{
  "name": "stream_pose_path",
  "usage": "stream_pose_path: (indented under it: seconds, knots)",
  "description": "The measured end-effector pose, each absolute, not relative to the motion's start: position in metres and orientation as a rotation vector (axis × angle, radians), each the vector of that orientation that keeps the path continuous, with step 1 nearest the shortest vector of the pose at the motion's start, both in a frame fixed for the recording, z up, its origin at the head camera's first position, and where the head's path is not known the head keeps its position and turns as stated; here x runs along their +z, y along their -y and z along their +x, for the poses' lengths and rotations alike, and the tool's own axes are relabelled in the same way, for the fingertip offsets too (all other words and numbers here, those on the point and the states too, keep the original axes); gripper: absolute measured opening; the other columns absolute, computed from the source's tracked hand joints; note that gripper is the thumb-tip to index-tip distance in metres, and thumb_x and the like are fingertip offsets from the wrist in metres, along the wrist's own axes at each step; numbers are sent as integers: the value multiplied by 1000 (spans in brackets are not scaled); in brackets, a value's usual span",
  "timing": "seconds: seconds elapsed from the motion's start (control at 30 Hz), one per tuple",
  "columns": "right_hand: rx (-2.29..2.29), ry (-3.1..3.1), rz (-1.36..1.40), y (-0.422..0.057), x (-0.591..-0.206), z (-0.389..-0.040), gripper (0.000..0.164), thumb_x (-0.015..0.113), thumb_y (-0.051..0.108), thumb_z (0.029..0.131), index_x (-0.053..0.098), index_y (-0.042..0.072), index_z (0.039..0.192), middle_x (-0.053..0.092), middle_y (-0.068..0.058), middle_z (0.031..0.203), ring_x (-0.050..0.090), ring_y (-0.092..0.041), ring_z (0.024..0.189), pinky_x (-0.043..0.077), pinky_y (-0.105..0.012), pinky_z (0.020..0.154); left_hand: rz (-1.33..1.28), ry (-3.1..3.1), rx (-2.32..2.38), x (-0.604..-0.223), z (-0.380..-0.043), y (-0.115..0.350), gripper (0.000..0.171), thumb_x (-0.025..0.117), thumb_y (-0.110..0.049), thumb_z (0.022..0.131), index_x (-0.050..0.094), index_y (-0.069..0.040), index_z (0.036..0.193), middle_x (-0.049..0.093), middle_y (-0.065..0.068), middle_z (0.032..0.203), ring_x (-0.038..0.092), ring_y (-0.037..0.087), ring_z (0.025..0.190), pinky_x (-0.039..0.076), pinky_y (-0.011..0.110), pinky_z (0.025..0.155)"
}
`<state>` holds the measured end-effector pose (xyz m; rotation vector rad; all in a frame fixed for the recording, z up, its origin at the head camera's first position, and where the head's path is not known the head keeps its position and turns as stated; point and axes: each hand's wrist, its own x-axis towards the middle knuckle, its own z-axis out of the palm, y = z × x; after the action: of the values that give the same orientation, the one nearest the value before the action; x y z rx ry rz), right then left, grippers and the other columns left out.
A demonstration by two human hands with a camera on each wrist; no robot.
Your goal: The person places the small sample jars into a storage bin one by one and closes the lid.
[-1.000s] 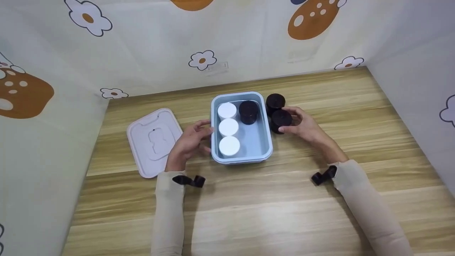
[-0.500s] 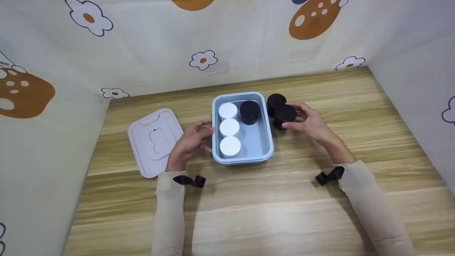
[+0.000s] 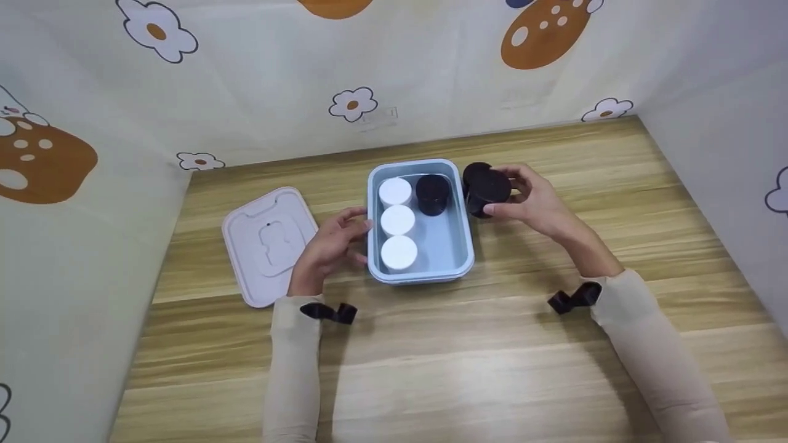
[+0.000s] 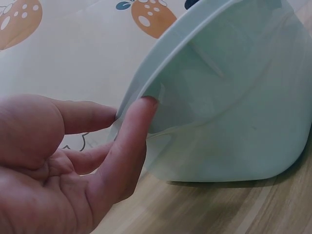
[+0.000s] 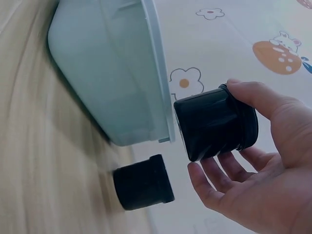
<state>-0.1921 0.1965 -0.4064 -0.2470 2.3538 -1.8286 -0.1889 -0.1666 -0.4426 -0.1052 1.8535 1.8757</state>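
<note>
My right hand (image 3: pixel 545 206) holds a black lidded jar (image 5: pixel 212 124) between thumb and fingers, lifted off the table and tilted beside the tub. A second black jar (image 5: pixel 143 183) stands on the table behind it, partly overlapped by the held one in the head view. My left hand (image 3: pixel 326 252) touches the left side of the light blue plastic tub (image 3: pixel 466 261), its fingertips right at the rim and outer wall. Inside the tub, white round-topped jars (image 3: pixel 398 220) line the left side. One black jar (image 3: pixel 433 194) sits at the tub's back right.
A pale lid (image 3: pixel 246 258) with a moulded pattern lies on the wooden table (image 3: pixel 443 375) left of the tub, partly behind the left hand. Patterned cloth walls (image 3: pixel 449 80) enclose the table at the back and sides.
My right hand has lifted the nearer black jar from the table and moved it slightly back, over the other black jar in view. The left hand and tub have stayed put.
</note>
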Motion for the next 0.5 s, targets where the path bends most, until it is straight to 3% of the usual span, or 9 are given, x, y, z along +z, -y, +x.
stream_pose_path:
  seconds: [0.2,0.3,0.5]
  knots:
    - [-1787,-2358,-328,-181,-393,-201,65,79,-4,79,40,-3,131,55,-18,137,55,-15,121,51,-12,96,-127,-1856,1862,-443,-189,168,48,57,-19,103,42,-9,147,62,13,125,66,19,101,60,28,52]
    - [-1729,-2359,-400,-175,-389,-207,67,80,-2,79,41,-3,133,54,-18,136,55,-13,117,51,-13,97,-132,-1867,1855,-443,-189,168,48,57,-20,102,43,-10,147,62,13,123,67,19,99,61,28,54]
    - [-1556,-2359,-568,-164,-384,-218,71,81,8,82,44,0,142,53,-18,137,53,-23,122,49,-16,101,-135,-1872,1850,-442,-187,168,44,56,-20,103,46,-13,145,63,12,121,68,20,96,61,30,55]
